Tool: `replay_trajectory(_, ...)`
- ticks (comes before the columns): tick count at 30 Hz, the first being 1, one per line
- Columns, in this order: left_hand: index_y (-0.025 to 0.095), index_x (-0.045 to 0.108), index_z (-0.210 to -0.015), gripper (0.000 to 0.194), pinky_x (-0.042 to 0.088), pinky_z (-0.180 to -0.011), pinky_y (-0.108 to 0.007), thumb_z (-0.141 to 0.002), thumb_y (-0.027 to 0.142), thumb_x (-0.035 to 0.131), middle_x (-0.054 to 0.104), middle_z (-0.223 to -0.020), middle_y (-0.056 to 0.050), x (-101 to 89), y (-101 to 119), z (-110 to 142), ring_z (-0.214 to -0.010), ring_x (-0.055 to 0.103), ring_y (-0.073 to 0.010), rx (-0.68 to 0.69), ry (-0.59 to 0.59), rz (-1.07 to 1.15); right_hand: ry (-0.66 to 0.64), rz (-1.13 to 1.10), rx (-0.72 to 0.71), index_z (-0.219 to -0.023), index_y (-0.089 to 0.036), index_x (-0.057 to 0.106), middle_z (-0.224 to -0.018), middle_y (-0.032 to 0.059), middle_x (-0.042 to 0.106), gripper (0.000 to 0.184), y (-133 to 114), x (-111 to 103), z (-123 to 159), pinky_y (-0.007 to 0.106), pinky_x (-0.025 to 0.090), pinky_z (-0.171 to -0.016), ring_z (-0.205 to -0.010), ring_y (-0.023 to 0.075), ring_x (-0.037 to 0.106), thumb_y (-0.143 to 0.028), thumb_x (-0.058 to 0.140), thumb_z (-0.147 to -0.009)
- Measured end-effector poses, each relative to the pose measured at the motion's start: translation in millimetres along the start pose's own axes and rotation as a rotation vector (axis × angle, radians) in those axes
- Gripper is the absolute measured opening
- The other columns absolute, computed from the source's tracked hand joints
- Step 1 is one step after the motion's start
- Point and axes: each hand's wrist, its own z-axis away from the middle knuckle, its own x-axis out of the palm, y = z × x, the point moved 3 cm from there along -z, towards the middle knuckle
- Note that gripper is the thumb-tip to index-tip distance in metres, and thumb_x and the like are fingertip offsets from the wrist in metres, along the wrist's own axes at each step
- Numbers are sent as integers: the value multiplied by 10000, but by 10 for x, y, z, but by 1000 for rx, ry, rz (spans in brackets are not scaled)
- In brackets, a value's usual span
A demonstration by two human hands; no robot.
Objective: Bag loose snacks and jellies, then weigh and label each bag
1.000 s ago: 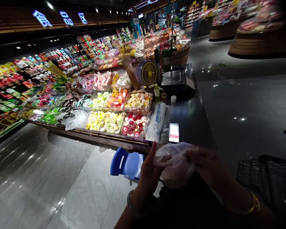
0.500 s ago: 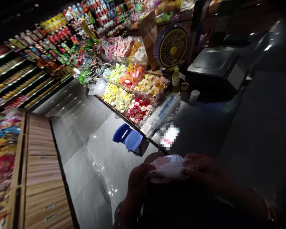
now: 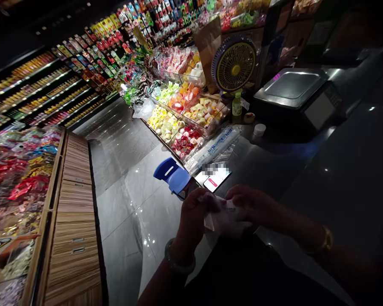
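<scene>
My left hand (image 3: pixel 193 216) and my right hand (image 3: pixel 249 204) meet over the near edge of a dark counter (image 3: pixel 306 178), both closed on a thin clear plastic bag (image 3: pixel 221 219) bunched between them. A bracelet sits on my left wrist and a gold bangle on my right. Just beyond my hands a phone (image 3: pixel 216 178) lies on the counter with its screen lit.
A roll of plastic bags (image 3: pixel 213 146) lies beside clear bins of wrapped candies (image 3: pixel 181 125). A yellow fan (image 3: pixel 234 63), a small green bottle (image 3: pixel 236 106) and a weighing scale (image 3: pixel 293 89) stand behind. A blue stool (image 3: pixel 172 175) sits on the floor. Wooden drawers (image 3: pixel 73 204) flank the left.
The view has swung left and down, bringing the wooden drawers into sight. The bag, loose and puffed a second ago, is now crumpled small between both hands, which have drawn closer together.
</scene>
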Motion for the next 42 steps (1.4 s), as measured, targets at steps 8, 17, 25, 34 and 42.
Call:
replay_trajectory(8,154,656,-777,300,569,-670,-332,-706,372,849,738,-651,-48,231,-59,12,-637,724,-223,-105,-46,178,71,546,-120,-741,-222,730,-795,37,673,184,-62,-302,225,277,449,-652,-686,165,600,-283,651,-895)
replay_trajectory(17,154,768,-871,346,442,-534,-231,-716,456,840,665,-587,-14,1077,54,-88,-507,556,-118,-62,-176,119,389,-79,24,-701,-203,547,-621,-19,501,468,-143,-633,369,266,385,-537,-576,136,477,-619,545,-915)
replay_trajectory(25,287,630,-1391,666,396,-546,-216,-744,230,778,617,-639,11,2465,-74,-133,-571,478,-115,19,-366,-140,287,-328,73,-1017,-233,627,-629,-90,463,340,-227,-1811,667,202,362,-497,-535,88,431,-302,770,-716)
replay_trajectory(34,222,172,-1616,1269,285,-472,-184,-593,298,919,519,-530,97,3901,-178,-537,-464,395,-69,-38,-313,11,-23,-131,-79,-836,-184,741,-723,2,669,132,-561,-3213,927,241,464,-553,-641,148,608,-288,678,-787)
replay_trajectory(42,238,168,-1623,1149,351,-507,-218,-734,579,812,567,-635,41,4767,-21,-812,-516,505,-107,35,-282,79,138,-185,-24,-638,-199,550,-472,-64,509,175,-636,-4128,755,190,379,-351,-381,102,514,-301,630,-756)
